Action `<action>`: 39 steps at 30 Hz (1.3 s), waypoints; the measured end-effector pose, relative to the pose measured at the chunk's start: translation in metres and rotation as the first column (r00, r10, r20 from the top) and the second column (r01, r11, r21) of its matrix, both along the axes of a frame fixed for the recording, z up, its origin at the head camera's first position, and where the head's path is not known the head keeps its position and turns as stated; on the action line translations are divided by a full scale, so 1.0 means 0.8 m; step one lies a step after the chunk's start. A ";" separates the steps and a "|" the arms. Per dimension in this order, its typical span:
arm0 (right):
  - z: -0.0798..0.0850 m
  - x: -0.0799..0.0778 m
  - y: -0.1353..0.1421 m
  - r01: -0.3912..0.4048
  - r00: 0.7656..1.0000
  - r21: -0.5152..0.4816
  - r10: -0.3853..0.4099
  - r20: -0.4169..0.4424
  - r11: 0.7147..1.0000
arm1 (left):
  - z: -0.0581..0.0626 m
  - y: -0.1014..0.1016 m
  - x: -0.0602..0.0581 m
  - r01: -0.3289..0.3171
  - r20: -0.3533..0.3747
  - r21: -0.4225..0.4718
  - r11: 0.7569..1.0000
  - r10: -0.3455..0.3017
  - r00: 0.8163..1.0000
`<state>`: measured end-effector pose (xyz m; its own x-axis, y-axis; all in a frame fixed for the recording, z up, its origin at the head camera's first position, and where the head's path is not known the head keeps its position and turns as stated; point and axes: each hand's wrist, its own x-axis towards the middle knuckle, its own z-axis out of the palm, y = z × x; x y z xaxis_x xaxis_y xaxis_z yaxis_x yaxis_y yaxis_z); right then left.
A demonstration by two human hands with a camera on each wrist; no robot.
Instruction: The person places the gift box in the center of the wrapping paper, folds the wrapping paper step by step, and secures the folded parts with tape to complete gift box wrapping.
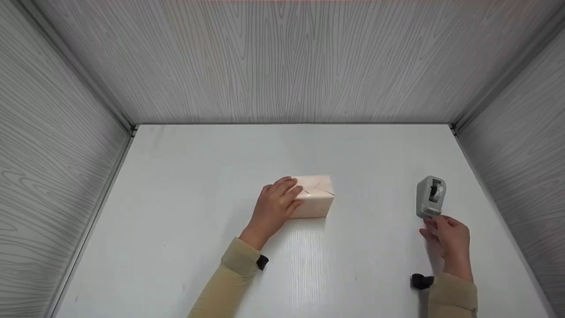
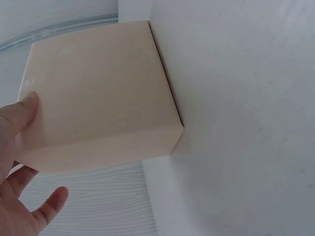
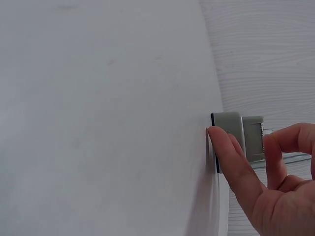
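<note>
A box wrapped in pale peach paper (image 1: 314, 207) rests on the white table, its folded paper seams showing on top. My left hand (image 1: 273, 206) grips its left end. In the left wrist view the thumb (image 2: 28, 110) lies against the broad side of the box (image 2: 101, 88). Over at the right stands a grey tape dispenser (image 1: 423, 196) with a roll of tape (image 1: 436, 191) in it. My right hand (image 1: 453, 237) is at its near end. Seen from the right wrist, thumb and a finger pinch the clear tape (image 3: 267, 132) at the toothed cutter of the dispenser (image 3: 229, 123).
The white table (image 1: 185, 176) is bounded by grey wood-grain panels at the back (image 1: 282, 66), left (image 1: 53, 154) and right (image 1: 525, 145). The dispenser stands near the table's right edge. Some bare tabletop separates box and dispenser.
</note>
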<state>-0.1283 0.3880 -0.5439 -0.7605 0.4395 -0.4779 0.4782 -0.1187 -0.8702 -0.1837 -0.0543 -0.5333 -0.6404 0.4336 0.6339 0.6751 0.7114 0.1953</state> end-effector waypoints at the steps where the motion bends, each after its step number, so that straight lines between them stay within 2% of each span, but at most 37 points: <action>1: -0.001 0.000 0.000 0.002 1.000 0.009 -0.002 0.006 1.000 | 0.000 0.000 0.000 0.001 0.000 0.002 1.000 -0.001 1.000; 5: -0.001 -0.002 -0.001 0.005 0.999 0.046 -0.007 0.034 0.999 | 0.001 0.000 0.000 0.000 0.007 0.005 1.000 0.000 1.000; 12: 0.000 -0.006 0.000 0.014 0.999 0.069 -0.016 0.029 0.998 | 0.001 0.001 -0.001 -0.005 0.015 -0.004 1.000 0.005 1.000; 15: 0.000 -0.007 0.000 -0.040 0.999 0.191 0.033 0.036 0.981 | 0.002 0.000 0.000 -0.007 0.017 -0.004 1.000 0.007 1.000; 16: -0.001 -0.008 0.000 -0.061 0.998 0.260 0.053 0.041 0.964 | 0.002 0.000 0.000 -0.007 0.018 -0.006 1.000 0.007 1.000; 17: -0.002 -0.009 0.001 -0.087 0.996 0.347 0.074 0.050 0.934 | 0.002 0.000 0.000 -0.008 0.018 -0.009 1.000 0.009 1.000; 19: -0.003 -0.009 0.001 -0.133 0.991 0.510 0.107 0.079 0.850 | 0.002 0.000 0.001 -0.011 0.017 -0.012 1.000 0.011 1.000; 21: -0.004 -0.009 0.001 -0.157 0.988 0.612 0.117 0.106 0.775 | 0.003 0.000 0.001 -0.010 0.017 -0.014 1.000 0.010 1.000; 23: -0.001 -0.008 0.003 -0.182 0.983 0.643 0.123 0.136 0.744 | 0.003 0.000 0.002 -0.008 0.019 -0.012 1.000 0.008 1.000; 28: 0.017 -0.001 0.004 -0.262 0.963 0.590 0.169 0.209 0.763 | 0.003 0.000 0.002 -0.002 0.020 -0.006 1.000 0.003 1.000; 32: 0.032 0.001 -0.005 -0.338 0.940 0.526 0.252 0.229 0.781 | 0.002 0.000 0.001 0.002 0.015 0.000 1.000 -0.002 1.000; 35: 0.038 0.000 -0.018 -0.401 0.916 0.467 0.353 0.190 0.788 | 0.002 0.000 0.001 0.005 0.013 0.005 1.000 -0.005 1.000; 39: 0.042 -0.003 -0.042 -0.458 0.879 0.435 0.466 0.096 0.775 | 0.002 0.000 0.001 0.003 0.016 -0.002 1.000 -0.003 1.000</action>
